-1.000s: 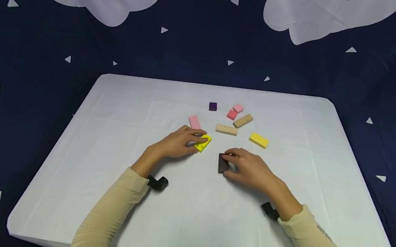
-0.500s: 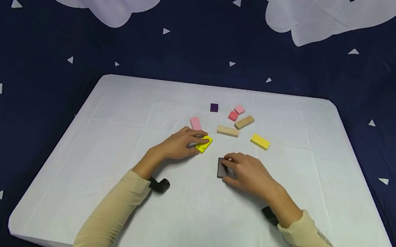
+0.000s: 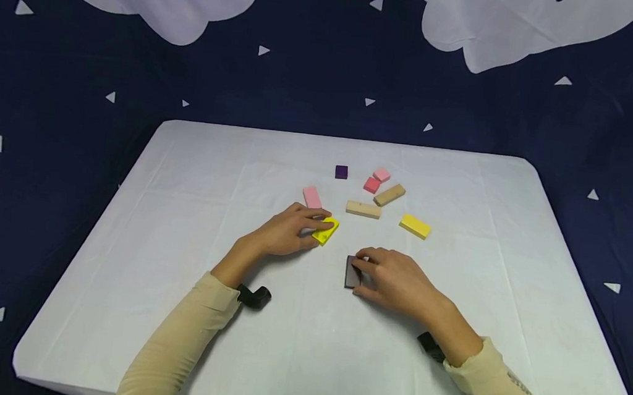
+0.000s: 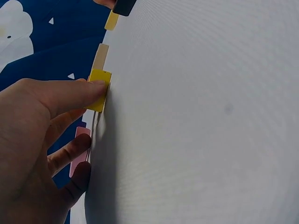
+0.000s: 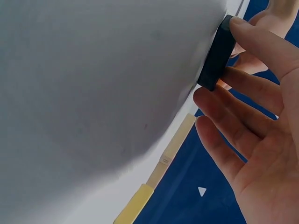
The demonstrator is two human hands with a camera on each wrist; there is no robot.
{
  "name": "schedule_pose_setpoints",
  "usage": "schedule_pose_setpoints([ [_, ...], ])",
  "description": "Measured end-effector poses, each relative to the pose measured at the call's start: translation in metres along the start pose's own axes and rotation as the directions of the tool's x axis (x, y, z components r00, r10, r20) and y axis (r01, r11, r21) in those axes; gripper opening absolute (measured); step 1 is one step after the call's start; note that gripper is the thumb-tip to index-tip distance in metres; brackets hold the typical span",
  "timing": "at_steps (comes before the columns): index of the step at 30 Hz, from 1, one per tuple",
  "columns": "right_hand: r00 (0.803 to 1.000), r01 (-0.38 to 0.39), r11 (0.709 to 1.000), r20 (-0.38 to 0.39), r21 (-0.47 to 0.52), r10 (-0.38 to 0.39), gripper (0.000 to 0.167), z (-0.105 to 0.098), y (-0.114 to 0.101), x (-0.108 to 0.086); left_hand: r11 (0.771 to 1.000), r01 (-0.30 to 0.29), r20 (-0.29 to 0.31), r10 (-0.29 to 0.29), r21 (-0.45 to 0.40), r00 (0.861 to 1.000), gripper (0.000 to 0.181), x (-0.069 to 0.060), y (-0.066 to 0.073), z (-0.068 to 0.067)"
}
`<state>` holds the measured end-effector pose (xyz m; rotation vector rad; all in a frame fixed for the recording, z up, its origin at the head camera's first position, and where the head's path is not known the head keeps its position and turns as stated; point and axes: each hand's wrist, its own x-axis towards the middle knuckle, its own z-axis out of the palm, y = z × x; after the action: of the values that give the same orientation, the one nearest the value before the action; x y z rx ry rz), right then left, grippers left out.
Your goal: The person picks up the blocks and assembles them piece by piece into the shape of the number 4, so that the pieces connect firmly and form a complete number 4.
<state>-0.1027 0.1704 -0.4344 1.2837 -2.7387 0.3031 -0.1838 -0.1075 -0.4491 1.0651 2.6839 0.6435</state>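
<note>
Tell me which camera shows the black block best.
The right wrist view: the black block appears large there, pinched by the right hand. The head view shows it small and partly covered by that hand; the left wrist view shows only part, cut off at the top.

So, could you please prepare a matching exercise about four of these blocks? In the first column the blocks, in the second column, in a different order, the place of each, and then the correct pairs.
Column 1
1. Purple cube
2. Dark block
3. Red block
4. Long pink block

Column 2
A. Just beyond the left-hand grip
B. Close beside the small pink block
C. Alone toward the far side of the white table
D. Held in the right-hand grip

Right pairs: 1-C, 2-D, 3-B, 4-A
</note>
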Motion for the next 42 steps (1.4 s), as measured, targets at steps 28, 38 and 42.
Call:
schedule_pose_setpoints([
  [28,0.999,-0.047,0.996,0.026,0.08,0.045,0.047,-0.003,-0.002,0.0,1.0,-0.002,-0.036,0.001,-0.011,0.999,0.048,-0.002,0.0,-0.002],
  [38,0.995,-0.099,0.988,-0.013,0.116,0.101,0.039,-0.009,0.009,-0.004,1.0,0.014,-0.04,-0.015,-0.01,0.999,0.048,-0.001,0.001,0.002],
  [42,0.992,-0.12,0.984,-0.021,0.129,0.124,0.038,-0.012,0.015,-0.004,1.0,0.01,-0.047,-0.011,-0.013,0.999,0.048,-0.001,0.001,0.003],
])
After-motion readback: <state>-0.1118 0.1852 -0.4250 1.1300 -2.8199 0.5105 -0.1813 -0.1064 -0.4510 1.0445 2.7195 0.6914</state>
